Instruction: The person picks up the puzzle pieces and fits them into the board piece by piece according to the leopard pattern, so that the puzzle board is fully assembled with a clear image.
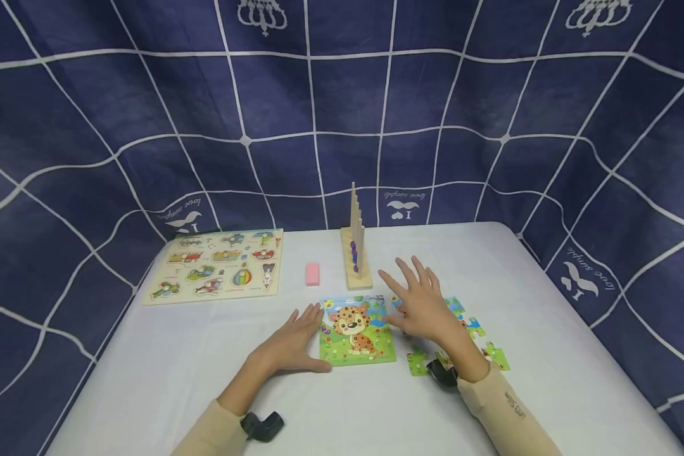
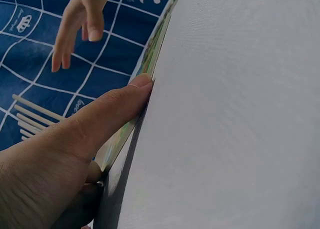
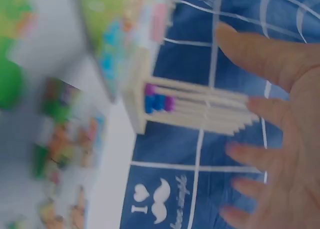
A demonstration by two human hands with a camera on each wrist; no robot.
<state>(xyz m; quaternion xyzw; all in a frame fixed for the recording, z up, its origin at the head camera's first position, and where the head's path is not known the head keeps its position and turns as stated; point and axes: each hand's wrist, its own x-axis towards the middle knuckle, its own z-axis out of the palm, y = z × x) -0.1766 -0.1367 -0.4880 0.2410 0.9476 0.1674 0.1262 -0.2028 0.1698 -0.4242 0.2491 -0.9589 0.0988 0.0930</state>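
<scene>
Head view gives me the clearest account: a flat, squarish board printed with a spotted orange leopard on green grass [image 1: 356,330] lies on the white, cloth-covered table [image 1: 348,405], between the person's two hands. To its right, some of them beneath the raised arm, are loose, glossy, multicoloured jigsaw pieces with knobbed edges [image 1: 497,356]. I can make out no seams across the board and the pieces lie scattered beside it, so I judge that little or nothing is fitted and most of the work remains; the arm hides too much for me to count pieces. Fingers of the left hand [image 1: 293,345] lie extended along the board's left edge, thumb by its near corner, touching rather than clenched. Fingers of the right hand [image 1: 424,310] are spread and released, held above the pieces with nothing in them that I can see. Beyond, I see a matte pink rectangular block [image 1: 312,274], a pale wooden stand of stepped upright rods with purple and blue beads [image 1: 358,244], and, to the left, a broad cream board of colourful shaped pictures [image 1: 187,291]. A softly creased navy curtain with white grid lines [image 1: 348,95] hangs behind.
</scene>
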